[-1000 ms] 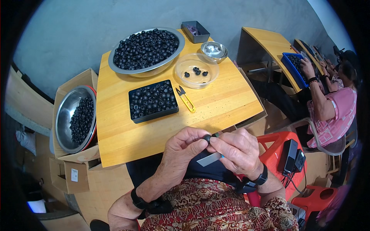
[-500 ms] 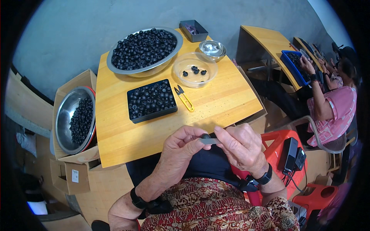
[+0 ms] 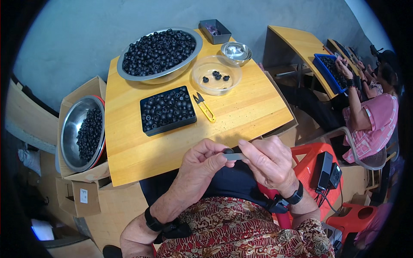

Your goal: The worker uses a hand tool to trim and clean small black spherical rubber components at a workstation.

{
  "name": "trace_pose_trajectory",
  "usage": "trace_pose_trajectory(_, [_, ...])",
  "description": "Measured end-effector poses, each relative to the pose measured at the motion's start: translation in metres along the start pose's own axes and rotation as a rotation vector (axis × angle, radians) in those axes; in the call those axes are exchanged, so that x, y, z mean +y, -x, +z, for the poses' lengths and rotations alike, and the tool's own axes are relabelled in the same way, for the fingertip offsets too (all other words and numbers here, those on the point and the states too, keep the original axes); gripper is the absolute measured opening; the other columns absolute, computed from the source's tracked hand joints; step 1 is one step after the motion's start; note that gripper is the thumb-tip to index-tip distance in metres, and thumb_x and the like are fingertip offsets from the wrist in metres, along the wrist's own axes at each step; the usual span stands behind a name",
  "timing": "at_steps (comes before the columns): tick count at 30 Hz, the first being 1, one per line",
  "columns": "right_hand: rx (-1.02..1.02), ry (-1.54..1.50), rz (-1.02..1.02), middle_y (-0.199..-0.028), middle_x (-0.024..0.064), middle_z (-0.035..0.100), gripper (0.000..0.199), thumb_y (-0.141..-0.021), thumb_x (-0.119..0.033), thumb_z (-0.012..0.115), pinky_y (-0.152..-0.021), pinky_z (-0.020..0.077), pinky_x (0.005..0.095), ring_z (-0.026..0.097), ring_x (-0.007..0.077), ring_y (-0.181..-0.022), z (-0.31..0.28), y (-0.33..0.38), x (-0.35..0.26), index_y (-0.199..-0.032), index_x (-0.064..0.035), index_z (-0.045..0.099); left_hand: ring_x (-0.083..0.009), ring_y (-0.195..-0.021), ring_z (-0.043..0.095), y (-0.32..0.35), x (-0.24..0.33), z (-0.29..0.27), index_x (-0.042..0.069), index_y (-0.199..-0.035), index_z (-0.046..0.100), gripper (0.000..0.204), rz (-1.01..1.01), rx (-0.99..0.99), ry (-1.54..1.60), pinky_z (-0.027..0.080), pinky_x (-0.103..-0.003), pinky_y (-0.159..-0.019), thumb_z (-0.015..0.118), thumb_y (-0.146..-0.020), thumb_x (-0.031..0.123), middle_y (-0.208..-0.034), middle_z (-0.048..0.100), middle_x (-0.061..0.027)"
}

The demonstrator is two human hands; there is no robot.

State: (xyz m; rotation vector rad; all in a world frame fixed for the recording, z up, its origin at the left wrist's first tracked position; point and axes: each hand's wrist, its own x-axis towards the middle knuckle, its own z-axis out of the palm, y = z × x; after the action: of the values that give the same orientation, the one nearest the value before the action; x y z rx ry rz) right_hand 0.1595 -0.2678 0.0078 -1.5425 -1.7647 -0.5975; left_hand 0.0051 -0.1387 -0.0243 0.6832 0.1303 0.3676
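Over my lap, near the table's front edge, both hands meet at a small dark round piece (image 3: pixel 228 151). My left hand (image 3: pixel 194 165) pinches this piece between thumb and fingertips. A narrow flat grey strip (image 3: pixel 236 157), perhaps a blade, is held in my right hand (image 3: pixel 272 165) and crosses the front of the piece. Fingers partly cover both. Beyond my hands stands a black square tray (image 3: pixel 146 129) heaped with black round, berry-like pieces. Beside it lie yellow-handled thread snips (image 3: pixel 205 108), blades spread. A clear round tub (image 3: pixel 235 81) holds several similar pieces.
A big metal basin (image 3: pixel 124 77) full of black pieces stands at the back. Near it are a small grey bin (image 3: pixel 220 38) and metal bowls (image 3: pixel 246 50). Another basin (image 3: pixel 71 142) sits in a carton at left. A red stool (image 3: pixel 307 172) is at right; people work beyond it.
The view has shifted slightly. My hands stay together in nearly the same place, and the dark piece seems turned a little against the grey strip, showing below it now.
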Motion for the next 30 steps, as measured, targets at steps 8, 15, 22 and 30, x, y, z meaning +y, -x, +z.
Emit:
trace_pose_trajectory(8, [-0.014,0.003,-0.022,-0.082,0.0051,0.060,0.043,-0.066,-0.007,0.071,-0.053,0.0481,0.0288,0.055,0.0179,-0.064,0.005,0.004,0.000,-0.108,-0.0019,0.070,-0.0179,-0.093,0.066,0.001,0.001,0.001,0.005,-0.103,0.060,0.013,-0.032,0.008,0.043,0.053,-0.031,-0.087,0.065,-0.091,0.006,-0.099,0.067,-0.0081])
trace_pose_trajectory(15, [0.004,0.006,-0.068,-0.080,0.0037,0.059,0.045,-0.065,-0.009,0.070,-0.051,0.0465,0.0276,0.054,0.0161,-0.063,0.008,0.004,0.003,-0.109,-0.0022,0.070,-0.0163,-0.093,0.065,0.001,0.000,-0.004,0.004,-0.106,0.063,0.015,-0.054,-0.028,0.020,0.051,-0.029,-0.087,0.065,-0.092,0.010,-0.100,0.068,-0.0085])
trace_pose_trajectory(22, [-0.012,-0.008,-0.083,-0.078,0.0040,0.057,0.045,-0.063,-0.009,0.069,-0.049,0.0453,0.0297,0.053,0.0169,-0.061,0.013,0.007,0.010,-0.108,-0.0012,0.069,-0.0164,-0.090,0.065,-0.001,0.000,-0.009,0.003,-0.101,0.063,0.011,-0.045,-0.034,0.003,0.052,-0.030,-0.085,0.066,-0.091,0.008,-0.097,0.068,-0.0092])
trace_pose_trajectory(30, [0.112,-0.080,0.197,-0.079,0.0100,0.065,0.034,-0.073,0.000,0.075,-0.056,0.0460,0.0324,0.057,0.0228,-0.062,0.003,0.010,0.024,-0.106,0.0024,0.067,-0.0175,-0.086,0.065,0.000,0.007,0.008,0.005,-0.093,0.061,0.007,-0.003,0.002,-0.012,0.050,-0.034,-0.094,0.067,-0.090,0.006,-0.092,0.067,-0.0085])
